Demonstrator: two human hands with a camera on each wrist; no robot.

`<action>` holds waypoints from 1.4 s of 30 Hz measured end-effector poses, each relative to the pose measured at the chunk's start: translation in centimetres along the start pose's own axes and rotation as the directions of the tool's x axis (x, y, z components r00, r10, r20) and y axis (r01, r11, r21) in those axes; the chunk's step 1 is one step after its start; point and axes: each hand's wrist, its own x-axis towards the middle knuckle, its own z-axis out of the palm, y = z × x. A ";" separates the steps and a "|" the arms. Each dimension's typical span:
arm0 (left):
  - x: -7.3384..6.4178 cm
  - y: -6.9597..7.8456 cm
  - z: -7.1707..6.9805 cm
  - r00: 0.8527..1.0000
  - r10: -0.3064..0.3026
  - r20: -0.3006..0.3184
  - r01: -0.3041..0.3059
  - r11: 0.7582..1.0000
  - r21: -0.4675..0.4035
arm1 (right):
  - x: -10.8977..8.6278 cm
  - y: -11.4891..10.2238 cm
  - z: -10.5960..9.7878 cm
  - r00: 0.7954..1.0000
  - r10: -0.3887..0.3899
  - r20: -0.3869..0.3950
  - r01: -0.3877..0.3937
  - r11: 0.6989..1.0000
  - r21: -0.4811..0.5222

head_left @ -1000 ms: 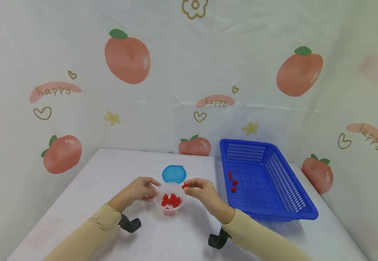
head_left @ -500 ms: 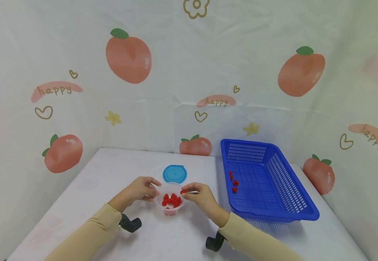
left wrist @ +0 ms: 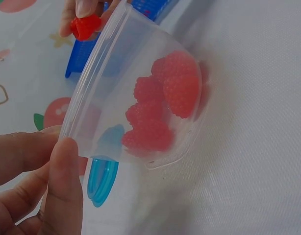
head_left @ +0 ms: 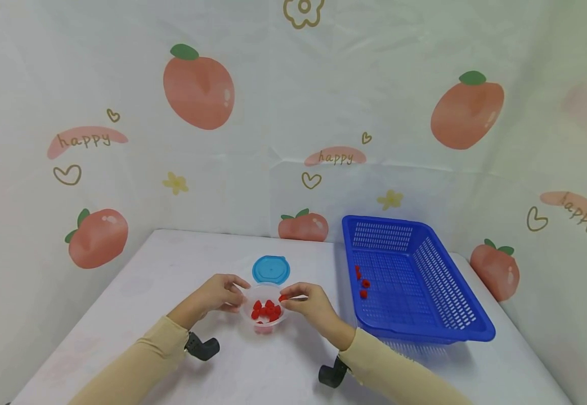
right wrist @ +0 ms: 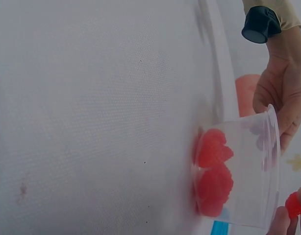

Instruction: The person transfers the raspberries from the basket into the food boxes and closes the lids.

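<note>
A clear plastic tub (left wrist: pixel 109 98) stands on the table with several raspberries (left wrist: pixel 148 115) on its bottom. My left hand (head_left: pixel 224 292) pinches the tub's rim on its left side, thumb outside and fingers at the edge. At the opposite side, my right hand (head_left: pixel 313 309) holds a single raspberry (left wrist: pixel 85 27) between thumb and fingertips, right at the rim and above the level of the berries inside. In the right wrist view that held raspberry (right wrist: pixel 293 204) shows at the lower right corner, close beside the tub's rim (right wrist: pixel 274 166).
A round blue lid (head_left: pixel 270 270) lies on the white table behind the tub. To the right stands a blue perforated basket (head_left: pixel 399 304), with several raspberries (head_left: pixel 366 283) along its left side. A printed cloth (head_left: pixel 252 124) hangs behind the table.
My right hand has moved slightly left and down with its raspberry, closer over the tub's rim. My left hand has stayed at the tub, and the lid and basket have not moved.
</note>
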 end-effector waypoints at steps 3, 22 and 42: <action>0.0 0.0 0.0 1.000 -0.004 -0.007 0.004 1.000 0.001 | 0.0 -0.2 0.0 1.000 0.002 0.002 -0.002 1.000 -0.001; -0.1 -0.1 0.0 1.000 -0.010 -0.014 0.010 1.000 -0.002 | 0.2 0.1 0.1 1.000 0.024 -0.003 -0.024 0.999 -0.026; 0.1 -0.2 0.1 1.000 -0.015 -0.018 0.015 1.000 -0.004 | -1.5 -2.3 -2.2 0.990 -0.013 0.142 0.003 0.997 0.071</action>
